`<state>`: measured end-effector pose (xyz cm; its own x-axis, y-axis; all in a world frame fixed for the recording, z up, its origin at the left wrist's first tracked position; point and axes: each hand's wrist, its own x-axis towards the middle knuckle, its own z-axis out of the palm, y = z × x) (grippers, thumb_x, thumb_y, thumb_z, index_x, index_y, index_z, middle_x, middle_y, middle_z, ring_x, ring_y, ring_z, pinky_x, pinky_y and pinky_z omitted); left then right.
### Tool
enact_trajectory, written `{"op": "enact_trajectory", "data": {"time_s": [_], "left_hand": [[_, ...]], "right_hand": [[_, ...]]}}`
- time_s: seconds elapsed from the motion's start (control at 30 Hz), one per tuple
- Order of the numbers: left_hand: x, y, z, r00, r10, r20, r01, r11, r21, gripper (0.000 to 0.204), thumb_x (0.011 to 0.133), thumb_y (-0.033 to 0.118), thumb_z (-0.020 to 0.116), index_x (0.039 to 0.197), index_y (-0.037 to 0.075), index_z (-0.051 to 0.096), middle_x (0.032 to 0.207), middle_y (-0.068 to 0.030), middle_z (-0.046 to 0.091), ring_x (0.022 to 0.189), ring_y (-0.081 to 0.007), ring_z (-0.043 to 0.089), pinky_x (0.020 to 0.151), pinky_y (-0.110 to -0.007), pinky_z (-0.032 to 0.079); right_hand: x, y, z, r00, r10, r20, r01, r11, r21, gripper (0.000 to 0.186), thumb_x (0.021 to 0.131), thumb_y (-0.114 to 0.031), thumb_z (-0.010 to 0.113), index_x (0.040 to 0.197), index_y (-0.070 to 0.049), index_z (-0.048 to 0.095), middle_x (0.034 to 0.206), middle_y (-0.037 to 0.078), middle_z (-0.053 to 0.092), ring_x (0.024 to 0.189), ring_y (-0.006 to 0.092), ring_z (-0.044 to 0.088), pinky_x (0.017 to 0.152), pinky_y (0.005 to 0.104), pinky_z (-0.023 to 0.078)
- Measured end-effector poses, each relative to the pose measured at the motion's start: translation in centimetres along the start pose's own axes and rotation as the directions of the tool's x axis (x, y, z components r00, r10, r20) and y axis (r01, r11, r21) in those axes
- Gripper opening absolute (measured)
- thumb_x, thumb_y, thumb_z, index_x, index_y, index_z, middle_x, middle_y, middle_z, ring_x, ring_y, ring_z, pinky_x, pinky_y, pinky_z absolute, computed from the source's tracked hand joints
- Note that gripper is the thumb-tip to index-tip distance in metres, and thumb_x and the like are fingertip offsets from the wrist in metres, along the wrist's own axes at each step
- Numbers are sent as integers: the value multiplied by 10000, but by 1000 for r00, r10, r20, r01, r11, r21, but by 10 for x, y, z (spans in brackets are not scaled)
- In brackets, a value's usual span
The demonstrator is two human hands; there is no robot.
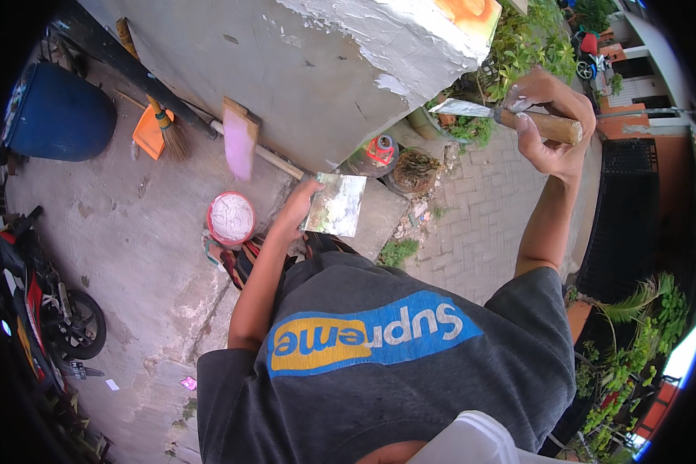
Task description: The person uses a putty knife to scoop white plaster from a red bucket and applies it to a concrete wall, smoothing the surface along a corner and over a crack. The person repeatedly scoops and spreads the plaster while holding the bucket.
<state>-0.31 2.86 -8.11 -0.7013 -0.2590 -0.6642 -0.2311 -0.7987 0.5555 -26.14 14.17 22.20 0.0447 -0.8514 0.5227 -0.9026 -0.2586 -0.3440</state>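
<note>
My right hand (558,116), raised at the right, is closed round the wooden handle of a putty knife (540,126). Its metal blade points left toward the grey wall (271,73), and white smears mark my fingers. Lower and to the left, my left hand (295,205) grips the edge of a flat square scraper plate (337,204) with white smears on it. White putty (425,39) coats the wall's upper right part in a rough layer. A red-rimmed bucket (211,220) of whitish paste stands on the ground left of my left hand.
A pink-faced board (238,147) leans at the wall's foot beside a pole. Potted plants (414,172) stand by the wall's corner. Farther left are a broom (172,139), an orange dustpan (148,131), a blue barrel (62,112) and a parked motorcycle (50,301).
</note>
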Motion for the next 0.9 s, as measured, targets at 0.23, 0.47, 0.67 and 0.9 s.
{"op": "enact_trajectory", "data": {"time_s": [0.23, 0.47, 0.67, 0.9], "left_hand": [[-6, -4, -2, 1000, 26, 2, -26, 999, -33, 428, 900, 262, 472, 1200, -42, 510, 1040, -157, 648, 869, -229, 677, 754, -345, 557], [-9, -4, 1, 999, 8, -37, -10, 999, -49, 439, 897, 263, 467, 1198, -53, 512, 1055, -164, 646, 889, -243, 674, 784, -356, 554], [-8, 2, 4, 999, 38, 25, -37, 998, -43, 446, 899, 270, 468, 1207, -50, 504, 1054, -163, 646, 884, -244, 674, 783, -358, 553], [-14, 11, 14, 999, 45, 16, -44, 998, -44, 436, 888, 238, 438, 1213, -47, 495, 1081, -152, 634, 895, -229, 672, 794, -355, 553]], "right_hand": [[5, 18, 4, 995, -57, 82, 50, 995, 92, 185, 672, -112, 633, 783, 19, 566, 767, 122, 609, 655, 213, 592, 610, 285, 479], [16, 24, 7, 996, -86, 24, 82, 990, 118, 205, 661, -119, 672, 817, 8, 635, 729, 71, 640, 620, 109, 604, 584, 230, 482], [32, 24, -12, 984, -144, 104, 127, 979, 159, 222, 674, -141, 632, 802, 27, 562, 792, 110, 609, 675, 191, 570, 626, 295, 474], [52, 14, -34, 999, -40, 32, 34, 986, 164, 177, 654, -158, 643, 723, 4, 620, 716, 78, 651, 645, 139, 614, 600, 233, 482]]}}
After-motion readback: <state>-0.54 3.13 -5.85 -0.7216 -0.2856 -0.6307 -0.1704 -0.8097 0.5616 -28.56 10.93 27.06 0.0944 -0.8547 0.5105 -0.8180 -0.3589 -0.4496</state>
